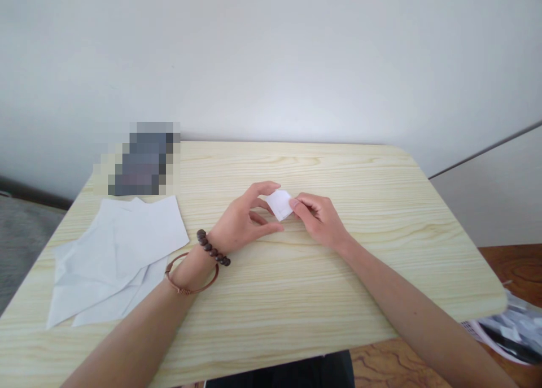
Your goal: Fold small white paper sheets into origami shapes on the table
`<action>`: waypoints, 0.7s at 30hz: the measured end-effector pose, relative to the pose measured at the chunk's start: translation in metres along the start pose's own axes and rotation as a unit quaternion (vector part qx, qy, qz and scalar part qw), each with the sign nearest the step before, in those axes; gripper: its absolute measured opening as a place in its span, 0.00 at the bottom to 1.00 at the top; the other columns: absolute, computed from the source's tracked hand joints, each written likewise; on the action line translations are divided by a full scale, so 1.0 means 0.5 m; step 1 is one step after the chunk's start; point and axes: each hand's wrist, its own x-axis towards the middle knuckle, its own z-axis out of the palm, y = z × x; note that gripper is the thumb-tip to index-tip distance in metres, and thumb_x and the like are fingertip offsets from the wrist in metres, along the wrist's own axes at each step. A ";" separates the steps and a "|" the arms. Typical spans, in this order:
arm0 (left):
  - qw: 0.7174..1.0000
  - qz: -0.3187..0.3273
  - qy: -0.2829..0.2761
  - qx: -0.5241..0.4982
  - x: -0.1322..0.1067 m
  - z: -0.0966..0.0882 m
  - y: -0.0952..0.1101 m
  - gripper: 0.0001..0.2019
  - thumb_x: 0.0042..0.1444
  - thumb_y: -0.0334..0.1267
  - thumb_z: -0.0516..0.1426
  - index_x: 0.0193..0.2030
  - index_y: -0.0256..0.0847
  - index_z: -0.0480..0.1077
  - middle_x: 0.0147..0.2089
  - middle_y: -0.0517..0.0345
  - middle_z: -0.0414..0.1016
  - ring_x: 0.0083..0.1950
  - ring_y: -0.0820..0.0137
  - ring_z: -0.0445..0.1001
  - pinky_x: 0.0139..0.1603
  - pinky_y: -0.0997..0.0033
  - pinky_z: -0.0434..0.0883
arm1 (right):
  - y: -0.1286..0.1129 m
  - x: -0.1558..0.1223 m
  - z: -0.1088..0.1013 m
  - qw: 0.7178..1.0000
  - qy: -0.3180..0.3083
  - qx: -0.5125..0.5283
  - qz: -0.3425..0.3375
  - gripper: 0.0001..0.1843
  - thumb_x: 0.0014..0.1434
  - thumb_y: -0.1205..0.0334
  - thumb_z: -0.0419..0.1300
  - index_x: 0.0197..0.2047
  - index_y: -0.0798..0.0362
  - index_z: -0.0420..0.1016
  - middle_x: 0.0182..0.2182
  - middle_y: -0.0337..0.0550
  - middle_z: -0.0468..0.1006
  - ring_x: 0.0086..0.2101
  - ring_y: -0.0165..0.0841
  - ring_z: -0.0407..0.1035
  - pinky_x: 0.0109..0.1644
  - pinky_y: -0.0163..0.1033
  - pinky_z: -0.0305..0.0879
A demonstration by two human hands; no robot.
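Observation:
A small folded piece of white paper (278,205) is held above the middle of the table. My right hand (318,217) pinches its right corner between thumb and fingers. Around the paper's left side, my left hand (249,216) curves with thumb and fingers spread apart; whether a fingertip behind the paper touches it I cannot tell. A dark bead bracelet (213,250) and a copper-coloured bangle circle my left wrist.
Several loose white sheets of paper (114,252) overlap on the left of the wood-grain table (296,303). Behind them lies a dark pixelated object (141,162). A white wall rises at the far edge. A basket (499,343) with plastic-like contents stands on the floor, lower right.

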 end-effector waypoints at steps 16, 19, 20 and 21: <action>0.957 0.135 0.007 0.258 0.009 -0.034 -0.023 0.07 0.57 0.38 0.58 0.40 0.41 0.75 0.44 0.52 0.78 0.47 0.66 0.74 0.50 0.64 0.70 | 0.017 -0.002 -0.008 0.989 -0.012 -0.101 -0.111 0.13 0.60 0.66 0.55 0.49 0.51 0.69 0.42 0.47 0.71 0.40 0.35 0.67 0.44 0.41 0.66; 0.948 0.143 0.012 0.283 0.007 -0.033 -0.021 0.07 0.58 0.35 0.56 0.41 0.40 0.75 0.47 0.51 0.77 0.49 0.66 0.73 0.52 0.64 0.70 | 0.018 -0.002 -0.013 0.987 -0.020 -0.096 -0.124 0.16 0.55 0.71 0.56 0.48 0.52 0.69 0.42 0.46 0.71 0.36 0.32 0.66 0.41 0.39 0.67; 0.945 0.143 0.013 0.294 0.006 -0.032 -0.020 0.07 0.57 0.34 0.56 0.40 0.40 0.75 0.48 0.50 0.76 0.50 0.66 0.73 0.52 0.63 0.70 | 0.018 -0.002 -0.013 0.987 -0.027 -0.095 -0.126 0.16 0.54 0.72 0.56 0.47 0.52 0.70 0.41 0.46 0.71 0.35 0.31 0.66 0.40 0.39 0.67; 0.942 0.142 0.013 0.303 0.005 -0.032 -0.019 0.07 0.57 0.34 0.56 0.40 0.40 0.75 0.48 0.50 0.75 0.50 0.65 0.72 0.52 0.63 0.69 | 0.017 -0.002 -0.012 0.987 -0.033 -0.093 -0.127 0.15 0.54 0.72 0.56 0.46 0.52 0.70 0.40 0.45 0.71 0.36 0.31 0.66 0.40 0.38 0.67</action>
